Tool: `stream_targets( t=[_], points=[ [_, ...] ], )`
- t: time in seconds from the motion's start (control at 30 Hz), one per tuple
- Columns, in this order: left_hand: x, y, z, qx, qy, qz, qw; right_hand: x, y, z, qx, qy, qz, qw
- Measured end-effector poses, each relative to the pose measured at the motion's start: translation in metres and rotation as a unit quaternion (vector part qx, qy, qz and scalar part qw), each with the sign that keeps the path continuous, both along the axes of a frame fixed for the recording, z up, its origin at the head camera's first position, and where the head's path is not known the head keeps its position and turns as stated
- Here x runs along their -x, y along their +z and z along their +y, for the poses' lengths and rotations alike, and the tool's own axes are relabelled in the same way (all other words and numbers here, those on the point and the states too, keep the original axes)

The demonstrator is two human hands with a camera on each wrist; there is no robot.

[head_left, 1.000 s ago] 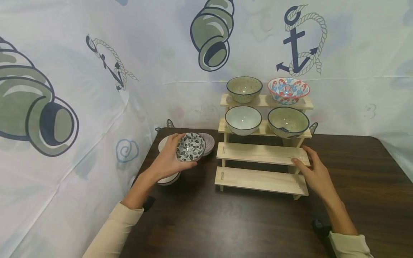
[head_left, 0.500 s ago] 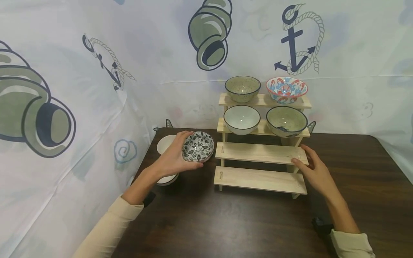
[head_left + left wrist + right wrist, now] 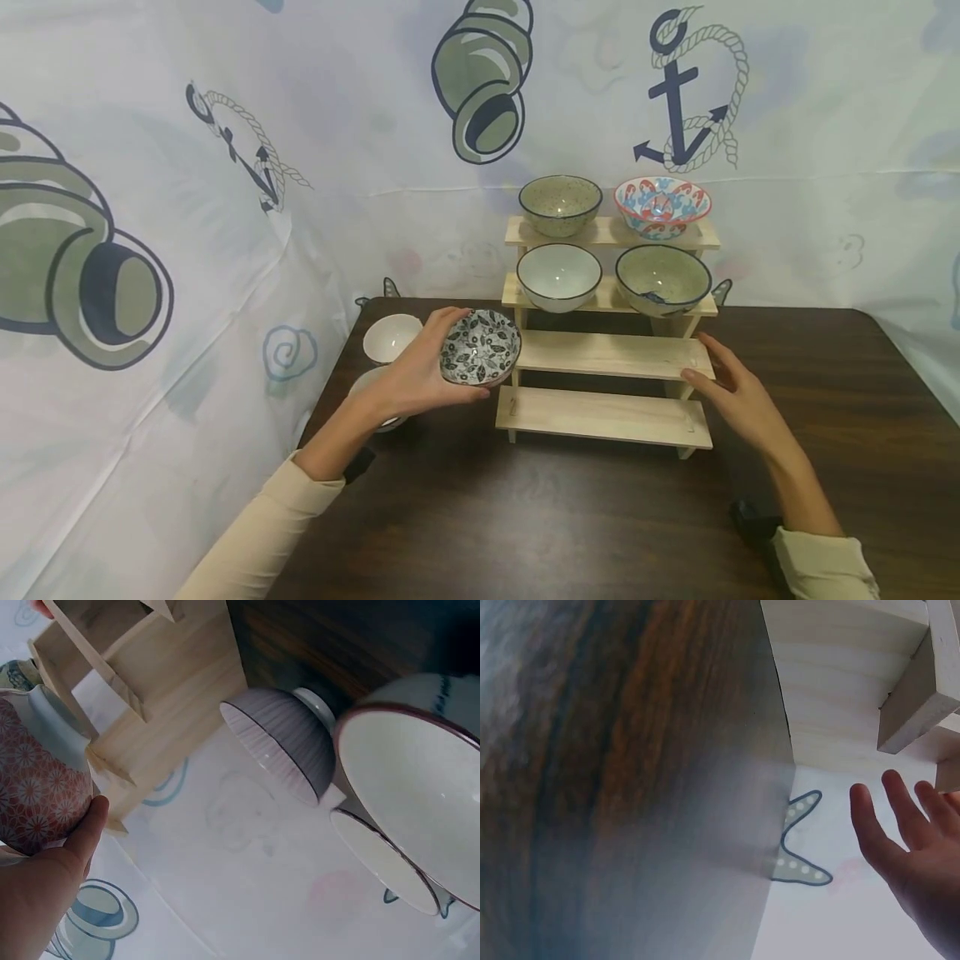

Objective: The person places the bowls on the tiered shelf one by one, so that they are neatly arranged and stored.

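Observation:
My left hand (image 3: 423, 367) grips a small bowl (image 3: 481, 348) by its side, tilted so its black-and-white floral inside faces me. In the left wrist view the bowl's outside (image 3: 37, 780) carries a red flower pattern. It hangs in the air, overlapping the left end of a stepped wooden display stand (image 3: 600, 417). At the stand's right end, my right hand (image 3: 738, 400) holds the second step from the bottom between thumb and forefinger. The other fingers (image 3: 904, 810) extend loosely beside the stand in the right wrist view.
The upper steps bear a speckled bowl (image 3: 561, 207), a red-and-blue bowl (image 3: 663, 208), a white bowl (image 3: 559, 275) and a green bowl (image 3: 663, 279). Left on the dark table (image 3: 555, 517) are a white bowl (image 3: 392, 337), a partly hidden bowl (image 3: 365, 382) and a ribbed purplish bowl (image 3: 289, 739).
My left hand has carried the floral bowl rightward, from over the bowls on the left to the stand's left end. The right hand has stayed at the step's right end.

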State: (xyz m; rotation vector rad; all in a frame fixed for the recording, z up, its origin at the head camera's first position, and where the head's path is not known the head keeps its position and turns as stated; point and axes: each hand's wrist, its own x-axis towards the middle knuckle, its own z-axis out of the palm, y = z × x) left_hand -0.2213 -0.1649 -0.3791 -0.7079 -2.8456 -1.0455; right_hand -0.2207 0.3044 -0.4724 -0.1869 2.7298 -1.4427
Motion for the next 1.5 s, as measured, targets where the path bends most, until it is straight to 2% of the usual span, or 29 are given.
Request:
stream_targets(
  t=[0.2,0.43,0.57,0.73,1.03,1.5],
  points=[
    [-0.001,-0.001,0.01,-0.003,-0.02,0.003,0.9998,0.001,0.0,0.002,0.001,0.0,0.001,1.0],
    [0.0,-0.003,0.021,0.002,-0.052,0.033,0.9981,0.001,0.0,0.002,0.003,-0.003,0.001,1.0],
    [0.0,-0.006,0.029,0.002,-0.069,0.035,0.997,0.001,0.0,0.0,0.009,-0.005,0.001,0.9999],
    [0.0,-0.008,0.038,0.008,-0.076,0.033,0.9965,0.001,0.0,-0.001,0.008,-0.008,0.004,0.9999],
    [0.003,-0.009,0.057,0.03,-0.093,0.055,0.9937,0.0,0.0,-0.001,0.014,-0.006,0.004,0.9999],
    [0.008,-0.008,0.076,0.006,-0.124,0.05,0.991,0.001,-0.001,0.0,0.009,-0.009,-0.002,0.9999]
  ],
)
